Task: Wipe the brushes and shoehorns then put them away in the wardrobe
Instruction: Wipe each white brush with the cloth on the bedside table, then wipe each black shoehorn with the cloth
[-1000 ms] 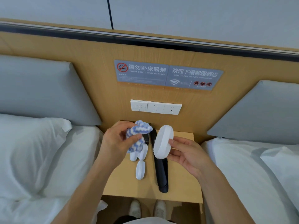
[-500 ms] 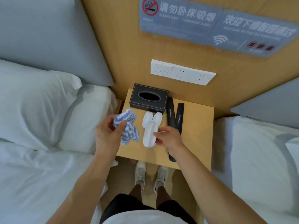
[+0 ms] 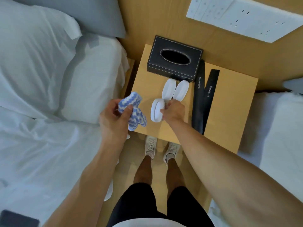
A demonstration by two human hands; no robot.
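At frame centre, my right hand [image 3: 174,110] fingers pinch a white brush [image 3: 157,110] resting on the wooden surface [image 3: 229,102]. My left hand [image 3: 113,118] clutches the blue-white cloth [image 3: 133,110]. Two black shoehorns [image 3: 202,99] lie right of centre.

Both arms are bare, no sleeves are visible. The left hand [image 3: 114,118] and right hand [image 3: 173,111] have no gloves. The person wears black shorts [image 3: 147,205], a white top [image 3: 155,224] and light sneakers [image 3: 150,146] with laces.
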